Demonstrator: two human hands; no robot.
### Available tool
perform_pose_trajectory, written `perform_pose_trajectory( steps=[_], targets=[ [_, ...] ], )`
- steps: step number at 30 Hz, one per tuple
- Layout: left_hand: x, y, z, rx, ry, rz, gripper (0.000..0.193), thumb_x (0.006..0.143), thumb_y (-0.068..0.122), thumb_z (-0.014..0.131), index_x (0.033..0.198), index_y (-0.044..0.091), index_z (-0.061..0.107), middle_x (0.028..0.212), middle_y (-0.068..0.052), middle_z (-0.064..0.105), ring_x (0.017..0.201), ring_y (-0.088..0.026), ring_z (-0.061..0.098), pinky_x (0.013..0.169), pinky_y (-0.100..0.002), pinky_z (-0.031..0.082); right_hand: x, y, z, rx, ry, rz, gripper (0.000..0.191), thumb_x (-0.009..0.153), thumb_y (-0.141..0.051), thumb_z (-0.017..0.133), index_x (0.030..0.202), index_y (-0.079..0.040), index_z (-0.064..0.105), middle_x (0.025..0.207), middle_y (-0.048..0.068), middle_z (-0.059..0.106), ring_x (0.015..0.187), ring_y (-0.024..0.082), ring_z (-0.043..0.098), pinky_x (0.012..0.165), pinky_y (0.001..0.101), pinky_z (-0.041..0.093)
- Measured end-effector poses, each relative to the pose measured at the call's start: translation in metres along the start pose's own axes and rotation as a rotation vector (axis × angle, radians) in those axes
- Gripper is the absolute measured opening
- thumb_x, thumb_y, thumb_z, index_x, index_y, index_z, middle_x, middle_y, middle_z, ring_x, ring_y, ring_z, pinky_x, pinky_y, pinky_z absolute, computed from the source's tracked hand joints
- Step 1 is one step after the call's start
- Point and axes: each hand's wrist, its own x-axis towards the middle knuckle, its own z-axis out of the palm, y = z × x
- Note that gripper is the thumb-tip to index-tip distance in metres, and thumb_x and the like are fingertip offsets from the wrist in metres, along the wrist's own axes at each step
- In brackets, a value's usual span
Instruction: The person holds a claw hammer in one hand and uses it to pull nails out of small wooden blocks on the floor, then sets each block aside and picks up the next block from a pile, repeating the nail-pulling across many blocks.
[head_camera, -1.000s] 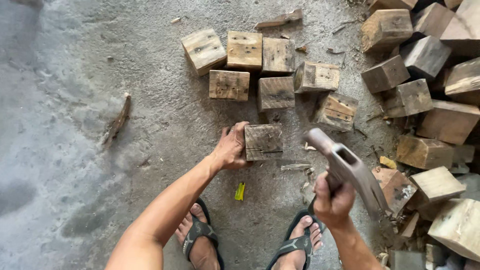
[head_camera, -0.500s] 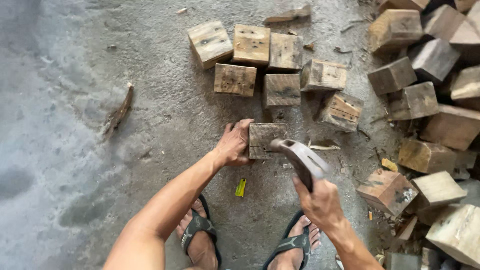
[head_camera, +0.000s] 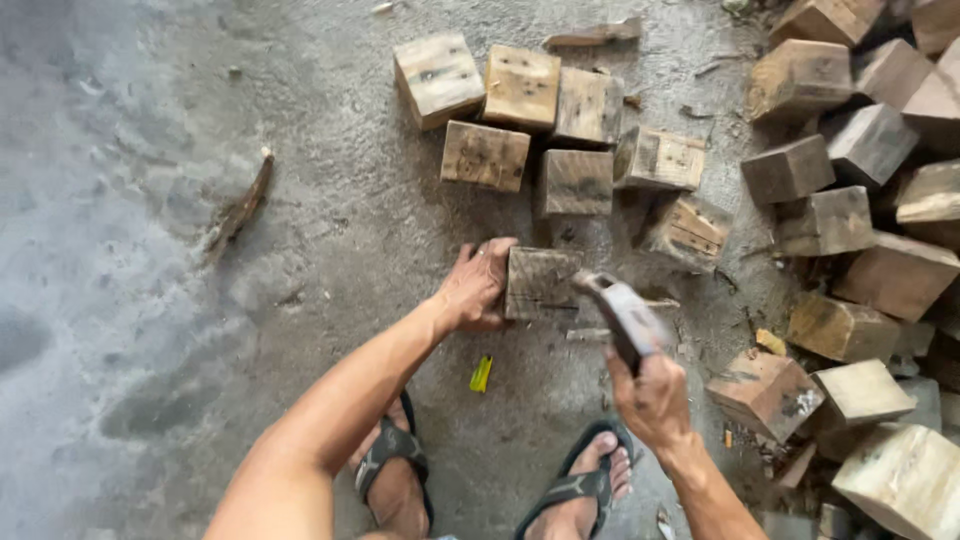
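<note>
A weathered wooden block (head_camera: 540, 283) lies on the concrete floor in front of my feet. My left hand (head_camera: 476, 285) grips its left side and holds it steady. My right hand (head_camera: 652, 398) is shut on the handle of a grey metal hatchet (head_camera: 625, 317). Its blurred head is just over the block's right edge. Whether the head touches the wood I cannot tell.
Several wooden blocks (head_camera: 520, 90) sit in rows beyond the held block. A big heap of blocks (head_camera: 880, 250) fills the right side. A wood splinter (head_camera: 240, 208) lies at left, a small yellow scrap (head_camera: 481, 373) near my sandalled feet (head_camera: 575, 490).
My right hand has swung the hatchet from raised at the right down and leftward to the block's right edge. My left hand stayed on the block.
</note>
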Motion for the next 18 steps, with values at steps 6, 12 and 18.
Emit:
perform_pose_trajectory(
  steps=[6, 12, 18],
  targets=[
    [-0.002, -0.003, 0.004, -0.017, -0.017, 0.013, 0.121, 0.062, 0.042, 0.091, 0.146, 0.004, 0.014, 0.145, -0.025, 0.041, 0.136, -0.045, 0.043, 0.105, -0.068, 0.031, -0.037, -0.018, -0.034, 0.47, 0.221, -0.076, 0.017, 0.099, -0.016, 0.068, 0.107, -0.004, 0.059, 0.08, 0.005, 0.066, 0.063, 0.014, 0.062, 0.054, 0.033, 0.049],
    [-0.002, 0.0, 0.006, 0.072, -0.039, 0.013, 0.122, 0.057, 0.042, 0.091, 0.144, 0.003, 0.015, 0.146, -0.024, 0.04, 0.138, -0.044, 0.042, 0.104, -0.065, 0.033, -0.013, 0.001, 0.005, -0.124, -0.082, -0.15, 0.029, 0.088, -0.016, 0.071, 0.113, -0.004, 0.064, 0.082, 0.021, 0.07, 0.067, 0.039, 0.067, 0.058, 0.0489, 0.053],
    [0.003, -0.004, -0.001, 0.032, -0.001, -0.011, 0.123, 0.06, 0.043, 0.09, 0.148, 0.001, 0.016, 0.147, -0.024, 0.042, 0.139, -0.043, 0.042, 0.107, -0.062, 0.033, -0.027, -0.003, -0.019, 0.346, 0.116, -0.002, 0.026, 0.095, -0.015, 0.066, 0.117, -0.002, 0.06, 0.075, 0.014, 0.063, 0.059, 0.027, 0.062, 0.054, 0.0376, 0.049]
  ],
)
